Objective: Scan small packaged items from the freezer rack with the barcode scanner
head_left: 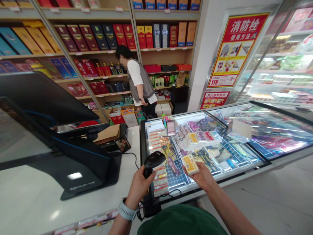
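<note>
Glass-topped, the chest freezer (269,156) fills the view from two to four o'clock, packets stacked under its sliding lids. At nine o'clock on the white counter (29,199) stands the black till screen (49,107), and at twelve o'clock a person in a grey vest (140,81) faces shelves of boxed goods. The left hand (139,187), at six o'clock with a pale wristband, has its fingers wrapped tight round the handle of a black barcode scanner (154,160), whose head juts up toward one o'clock. Just beside it at three o'clock, the right hand (202,176) lies palm up, fingers curled beneath a yellow packet (190,164) resting on the fingertips above the freezer's front edge.
</note>
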A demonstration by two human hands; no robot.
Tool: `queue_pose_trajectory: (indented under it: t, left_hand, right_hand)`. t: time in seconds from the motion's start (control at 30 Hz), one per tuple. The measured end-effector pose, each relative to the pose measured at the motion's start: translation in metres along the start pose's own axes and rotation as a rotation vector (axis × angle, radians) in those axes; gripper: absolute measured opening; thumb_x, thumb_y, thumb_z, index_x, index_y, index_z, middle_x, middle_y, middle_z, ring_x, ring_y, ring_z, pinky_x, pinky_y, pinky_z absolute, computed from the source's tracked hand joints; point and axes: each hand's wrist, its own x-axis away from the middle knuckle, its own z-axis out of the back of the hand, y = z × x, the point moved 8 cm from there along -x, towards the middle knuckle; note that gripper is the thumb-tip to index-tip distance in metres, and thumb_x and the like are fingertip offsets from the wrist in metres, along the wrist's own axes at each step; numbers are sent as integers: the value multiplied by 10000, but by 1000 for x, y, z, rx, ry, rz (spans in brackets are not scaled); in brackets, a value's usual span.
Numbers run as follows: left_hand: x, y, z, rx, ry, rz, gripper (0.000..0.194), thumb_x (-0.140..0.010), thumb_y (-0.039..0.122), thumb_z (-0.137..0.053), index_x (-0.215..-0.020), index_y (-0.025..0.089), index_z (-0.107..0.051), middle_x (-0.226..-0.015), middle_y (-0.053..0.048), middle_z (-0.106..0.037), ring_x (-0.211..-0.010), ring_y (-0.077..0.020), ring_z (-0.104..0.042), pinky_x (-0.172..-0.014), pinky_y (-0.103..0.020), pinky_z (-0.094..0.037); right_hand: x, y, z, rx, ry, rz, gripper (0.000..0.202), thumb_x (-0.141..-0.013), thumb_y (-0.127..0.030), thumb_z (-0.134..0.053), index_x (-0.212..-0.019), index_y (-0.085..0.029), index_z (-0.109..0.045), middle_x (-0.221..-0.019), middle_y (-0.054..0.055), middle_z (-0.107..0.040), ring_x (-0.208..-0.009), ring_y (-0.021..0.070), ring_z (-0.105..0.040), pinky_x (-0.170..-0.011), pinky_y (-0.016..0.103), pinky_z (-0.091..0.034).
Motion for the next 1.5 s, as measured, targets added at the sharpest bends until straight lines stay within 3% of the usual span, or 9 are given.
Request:
queue_pose_trajectory:
  t: [0.13, 0.4, 0.57, 0.73, 0.83, 1.03, 1.27, 1.37, 1.5]
  left_hand:
    - [-2, -5, 4, -45, 46, 29, 387, -714, 381, -678, -1005, 128, -652, -847, -67, -729, -784, -211, -676, -700, -301, -548]
    - [-2, -5, 0, 61, -32, 67, 390, -688, 383, -710, -968, 116, -661, -859, -67, -721, -804, -207, -670, -705, -287, -544]
    - [-2, -14, -6, 118, -63, 148, 417, -680, 408, -717, -972, 121, -636, -786, -39, -686, -630, -161, -644, -583, -269, -534]
    - [0, -13, -10, 65, -64, 170, 378, -682, 374, -705, -953, 119, -635, -621, 5, -639, -497, -123, -572, -494, -233, -483]
    - [-1, -11, -9, -31, -61, 124, 365, -707, 385, -678, -955, 118, -650, -627, -17, -665, -544, -153, -605, -531, -251, -497]
    - [-3, -3, -13, -238, -83, -41, 353, -773, 383, -603, -1038, 157, -655, -953, -65, -729, -877, -227, -668, -769, -306, -520]
    - [-1, -2, -24, -321, -135, -56, 389, -789, 385, -583, -1103, 163, -636, -974, -66, -725, -892, -235, -663, -819, -326, -506]
    - [0, -2, -24, -282, -132, -55, 385, -778, 380, -596, -1095, 167, -641, -978, -63, -726, -894, -241, -662, -830, -335, -503]
    - [1, -1, -23, -234, -122, -53, 359, -774, 372, -601, -1069, 172, -648, -993, -62, -725, -915, -243, -660, -823, -327, -504]
  right_hand:
    - [0, -1, 3, 9, -12, 7, 371, -839, -244, -543, -1208, -201, -553, -1016, 106, -734, -958, 275, -693, -798, 459, -561]
    - [5, -5, 2, 23, 43, 57, 332, -903, -306, -480, -1210, -194, -537, -955, 100, -743, -930, 269, -704, -792, 473, -571]
    - [7, -14, -10, 14, -8, 98, 331, -895, -247, -451, -1197, -161, -554, -993, 114, -737, -952, 262, -700, -806, 440, -579]
    - [3, -20, -7, 33, -3, 159, 325, -881, -296, -547, -1185, -182, -564, -1068, 112, -721, -942, 259, -703, -777, 409, -593]
    - [0, -24, -2, 27, 31, 202, 305, -872, -325, -579, -1145, -189, -582, -1050, 108, -725, -915, 252, -710, -774, 402, -596]
    - [-11, -26, 9, 71, 195, 223, 166, -861, -326, -602, -984, -213, -600, -867, 48, -750, -808, 217, -720, -754, 411, -598]
    - [-19, -19, 22, 249, 391, 191, 242, -798, -404, -675, -796, -171, -610, -655, 40, -711, -545, 163, -657, -485, 252, -513]
    - [-20, -18, 19, 344, 367, 225, 287, -735, -436, -724, -715, -170, -618, -594, 34, -690, -477, 140, -603, -413, 223, -439]
    - [-20, -25, 8, 462, 257, 320, 247, -730, -446, -705, -687, -206, -663, -629, 30, -711, -553, 169, -631, -519, 280, -515]
